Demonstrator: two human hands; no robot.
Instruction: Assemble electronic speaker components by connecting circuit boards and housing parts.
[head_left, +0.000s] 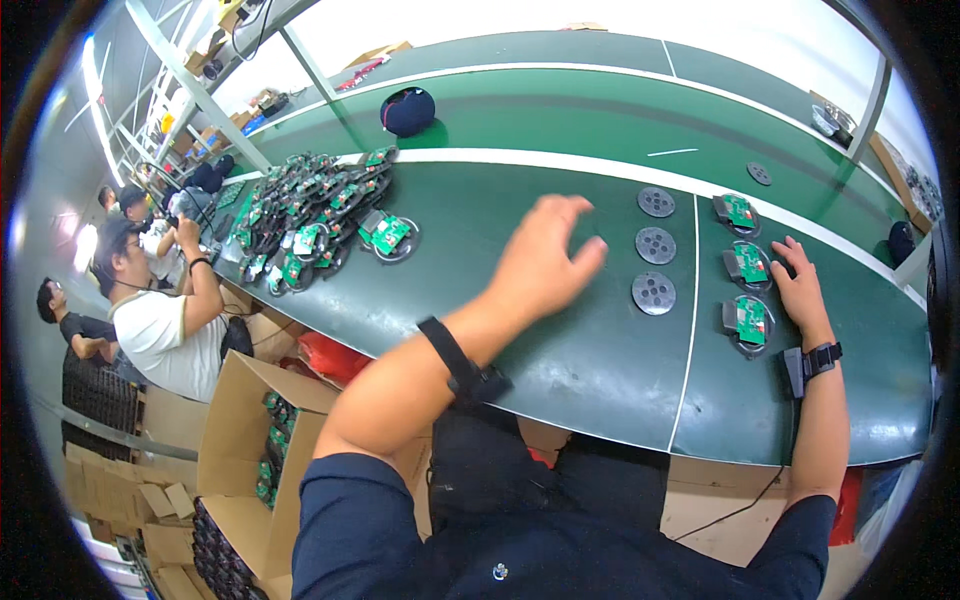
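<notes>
My left hand (pixel 545 255) hovers over the green bench, thumb and fingers apart, holding nothing. To its right, a column of three round black discs with holes runs from the far disc (pixel 656 202) through the middle disc (pixel 655 245) to the near disc (pixel 654 293). Beyond a white line stand three black round housings with green circuit boards: the far board (pixel 738 211), the middle board (pixel 748 264) and the near board (pixel 749 321). My right hand (pixel 800 285) rests just right of the middle one, fingers spread; whether a fingertip touches it I cannot tell.
A big heap of similar board assemblies (pixel 310 215) lies at the left, with one single assembly (pixel 388 236) beside it. Behind the bench runs a green conveyor belt (pixel 560 110) carrying a dark round object (pixel 408 112). An open cardboard box (pixel 245 420) stands lower left, near seated people (pixel 165 330).
</notes>
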